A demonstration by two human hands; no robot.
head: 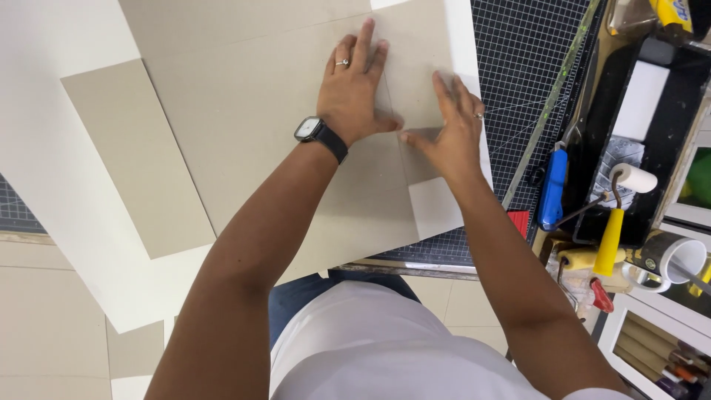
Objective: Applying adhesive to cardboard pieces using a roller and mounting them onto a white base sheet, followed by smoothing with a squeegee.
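Fingers (365, 46) flat on grey cardboard sheet (244, 111)

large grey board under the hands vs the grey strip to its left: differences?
1. The large grey board is broad; the grey strip is a narrow panel.
2. The left hand and right hand both press flat on the board; nothing touches the strip.
3. The board reaches over the cutting mat; the strip lies wholly on the white sheet.
Both are flat, plain grey, tilted alike.
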